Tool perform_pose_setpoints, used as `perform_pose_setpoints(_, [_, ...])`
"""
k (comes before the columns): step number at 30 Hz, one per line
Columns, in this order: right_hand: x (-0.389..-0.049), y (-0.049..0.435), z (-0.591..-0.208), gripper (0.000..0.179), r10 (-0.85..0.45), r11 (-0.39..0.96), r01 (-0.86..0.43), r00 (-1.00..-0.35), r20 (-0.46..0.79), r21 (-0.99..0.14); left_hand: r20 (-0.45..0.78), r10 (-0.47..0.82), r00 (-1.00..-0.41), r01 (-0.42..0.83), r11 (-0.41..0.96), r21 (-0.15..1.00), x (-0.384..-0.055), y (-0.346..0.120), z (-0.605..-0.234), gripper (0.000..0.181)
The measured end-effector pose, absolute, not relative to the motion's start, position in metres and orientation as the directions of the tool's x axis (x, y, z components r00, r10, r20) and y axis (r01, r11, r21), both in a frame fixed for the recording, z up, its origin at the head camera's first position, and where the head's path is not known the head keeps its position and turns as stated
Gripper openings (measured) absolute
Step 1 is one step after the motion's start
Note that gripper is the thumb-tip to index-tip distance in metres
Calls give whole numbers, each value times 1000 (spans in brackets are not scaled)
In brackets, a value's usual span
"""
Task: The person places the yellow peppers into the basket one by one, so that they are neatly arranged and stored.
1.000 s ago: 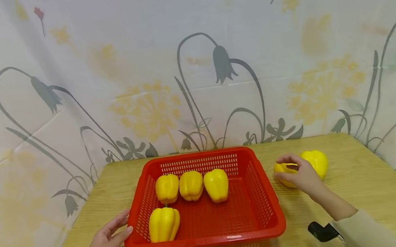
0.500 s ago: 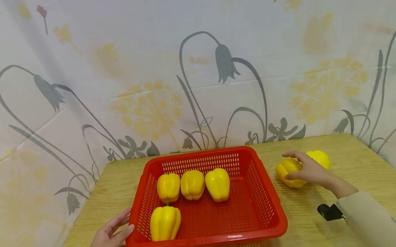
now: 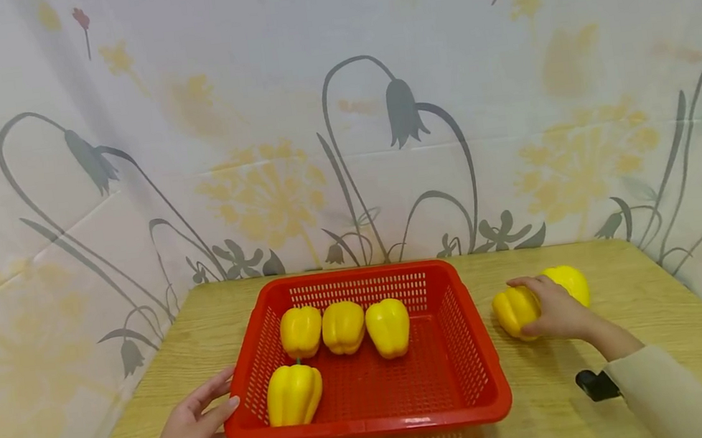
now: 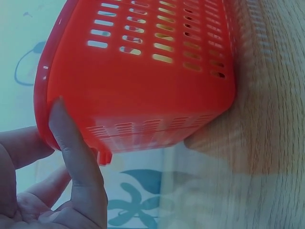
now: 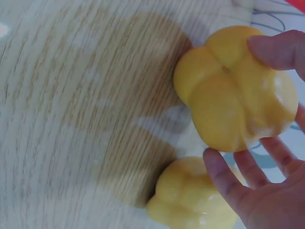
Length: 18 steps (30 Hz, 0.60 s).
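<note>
A red plastic basket (image 3: 368, 426) with slotted walls holds several yellow bell peppers, three in a row (image 3: 343, 328) towards the back and one pepper (image 3: 294, 395) at the front left. My left hand (image 3: 183, 429) pinches the basket's left rim; the left wrist view shows a finger against the outer wall (image 4: 143, 90) just below it. To the right of the basket, my right hand (image 3: 559, 311) grips another yellow bell pepper (image 3: 512, 310), thumb on one side and fingers on the other. A further bell pepper (image 3: 571, 282) lies behind that hand, partly hidden.
The wooden table (image 3: 539, 385) carries everything and ends at a cloth backdrop (image 3: 248, 115) printed with flowers. A black device (image 3: 597, 384) sticks out by the right sleeve (image 3: 662, 386).
My right hand has shifted a little right and its fingers have closed around the nearer bell pepper, which is turned slightly. The left hand stays at the basket's rim.
</note>
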State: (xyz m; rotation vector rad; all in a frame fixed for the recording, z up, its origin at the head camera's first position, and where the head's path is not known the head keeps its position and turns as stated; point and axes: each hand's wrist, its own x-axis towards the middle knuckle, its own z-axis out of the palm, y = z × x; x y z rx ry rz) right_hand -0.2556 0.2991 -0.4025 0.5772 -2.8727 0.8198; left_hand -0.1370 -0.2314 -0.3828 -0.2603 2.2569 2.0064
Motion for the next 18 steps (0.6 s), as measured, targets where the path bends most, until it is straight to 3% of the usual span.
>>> perform_pose_setpoints(18, [-243,298,-395,76,-236,769,-295,-956,177,-568,-203,-42,-978,-207,125,970,-138,-233,-383,62])
